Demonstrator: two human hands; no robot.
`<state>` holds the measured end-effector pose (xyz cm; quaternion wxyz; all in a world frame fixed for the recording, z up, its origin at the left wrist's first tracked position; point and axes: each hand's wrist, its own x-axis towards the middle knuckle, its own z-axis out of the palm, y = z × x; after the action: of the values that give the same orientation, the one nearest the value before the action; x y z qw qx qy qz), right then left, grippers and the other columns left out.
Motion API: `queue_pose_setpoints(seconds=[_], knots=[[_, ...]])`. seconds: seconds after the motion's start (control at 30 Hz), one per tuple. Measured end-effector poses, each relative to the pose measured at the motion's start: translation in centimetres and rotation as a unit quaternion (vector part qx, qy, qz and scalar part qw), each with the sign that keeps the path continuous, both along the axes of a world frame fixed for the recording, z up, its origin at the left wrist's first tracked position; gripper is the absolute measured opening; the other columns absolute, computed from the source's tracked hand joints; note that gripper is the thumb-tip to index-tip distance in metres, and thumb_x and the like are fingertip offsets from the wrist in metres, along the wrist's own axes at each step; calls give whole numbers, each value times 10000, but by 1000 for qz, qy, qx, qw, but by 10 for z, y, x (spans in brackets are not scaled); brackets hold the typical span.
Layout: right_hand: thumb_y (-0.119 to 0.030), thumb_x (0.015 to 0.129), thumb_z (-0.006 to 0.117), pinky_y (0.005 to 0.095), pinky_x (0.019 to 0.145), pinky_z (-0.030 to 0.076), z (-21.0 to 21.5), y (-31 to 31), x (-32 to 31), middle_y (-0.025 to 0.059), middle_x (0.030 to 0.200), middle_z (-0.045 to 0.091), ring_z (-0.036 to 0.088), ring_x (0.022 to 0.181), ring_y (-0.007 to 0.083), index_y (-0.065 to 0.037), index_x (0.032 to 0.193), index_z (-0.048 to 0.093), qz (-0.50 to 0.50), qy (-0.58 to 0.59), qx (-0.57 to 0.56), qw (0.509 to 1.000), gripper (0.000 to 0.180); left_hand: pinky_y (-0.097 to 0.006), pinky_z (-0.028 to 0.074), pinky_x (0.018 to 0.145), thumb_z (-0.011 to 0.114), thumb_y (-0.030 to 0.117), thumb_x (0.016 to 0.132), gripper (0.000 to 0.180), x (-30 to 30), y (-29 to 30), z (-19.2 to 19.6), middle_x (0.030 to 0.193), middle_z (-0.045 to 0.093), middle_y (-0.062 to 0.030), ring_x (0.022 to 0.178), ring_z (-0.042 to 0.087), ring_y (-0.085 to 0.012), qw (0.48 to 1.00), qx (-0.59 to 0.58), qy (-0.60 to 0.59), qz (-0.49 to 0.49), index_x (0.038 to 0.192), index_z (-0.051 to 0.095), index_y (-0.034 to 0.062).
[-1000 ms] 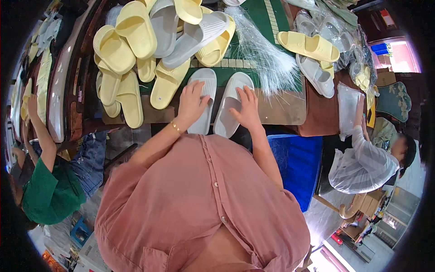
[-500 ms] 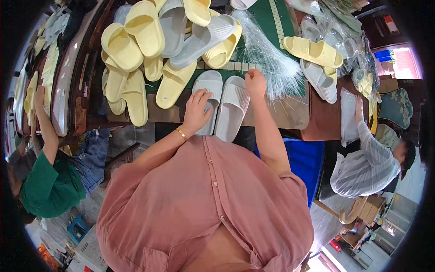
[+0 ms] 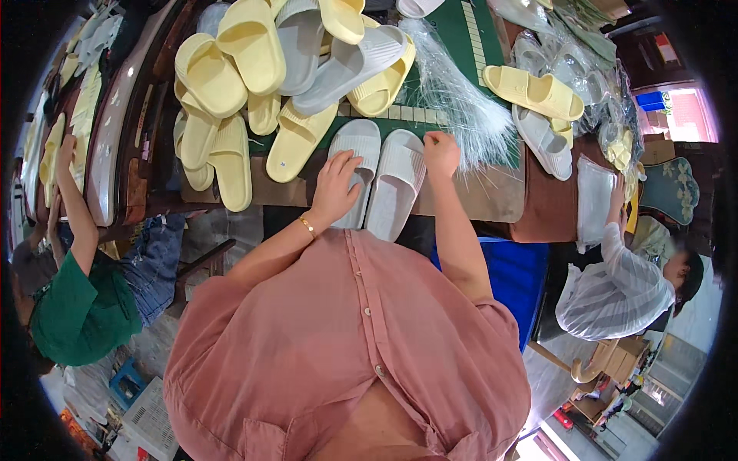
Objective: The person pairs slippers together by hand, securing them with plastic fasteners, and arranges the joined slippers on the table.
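Two grey slippers lie side by side at the table's near edge, toes pointing away from me. My left hand (image 3: pixel 337 187) rests over the strap of the left slipper (image 3: pixel 358 140), its fingers loosely stretched and apart. Just right of the toe of the right slipper (image 3: pixel 395 186), my right hand (image 3: pixel 441 157) is closed in a pinch. Whatever sits between those fingertips is too small or hidden to make out. A bundle of thin clear plastic strands (image 3: pixel 469 107) spreads over the green mat (image 3: pixel 440 46) beyond my right hand.
Yellow slippers (image 3: pixel 209 77) and grey ones pile up at the far left. More slippers (image 3: pixel 534 91) and plastic-wrapped ones (image 3: pixel 576 73) lie at the right. A blue bin (image 3: pixel 507 284) stands below the table edge. Co-workers in green (image 3: pixel 88 307) and white (image 3: pixel 615 288) sit on either side.
My right hand has come down slightly toward me and a little right, still pinched. My left hand stays on the left slipper. The person at the right has shifted an arm.
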<state>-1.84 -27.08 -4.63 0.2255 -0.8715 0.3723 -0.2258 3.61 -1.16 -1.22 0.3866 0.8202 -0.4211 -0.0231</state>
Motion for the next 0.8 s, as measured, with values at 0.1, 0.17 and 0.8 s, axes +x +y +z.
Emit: queue_pose_setpoints(seconds=[0.1, 0.17, 0.8], knots=[[-194, 761, 640, 409, 635, 492, 3, 7, -16, 115, 809, 621, 611, 716, 309, -115, 798, 694, 7, -7, 2, 1000, 103, -428, 357, 990, 660, 80, 701, 547, 2, 2, -4, 1264, 456, -160, 1180, 425, -353, 1000, -2, -2, -8, 1218, 486, 42], [-183, 756, 645, 406, 631, 491, 2, 7, -23, 114, 804, 620, 610, 713, 309, -109, 789, 690, 20, -10, -3, 1000, 92, -429, 356, 991, 659, 79, 701, 545, 2, 1, -1, 1266, 454, -159, 1183, 423, -354, 1000, 3, -5, -10, 1218, 486, 43], [-215, 834, 580, 432, 673, 508, 0, -37, 25, 101, 958, 595, 626, 811, 306, -175, 987, 646, 16, 145, -137, 980, 171, -424, 355, 978, 649, 60, 692, 530, 0, 0, 1, 1258, 456, -146, 1200, 413, -336, 1000, 11, -14, -10, 1197, 490, 58]])
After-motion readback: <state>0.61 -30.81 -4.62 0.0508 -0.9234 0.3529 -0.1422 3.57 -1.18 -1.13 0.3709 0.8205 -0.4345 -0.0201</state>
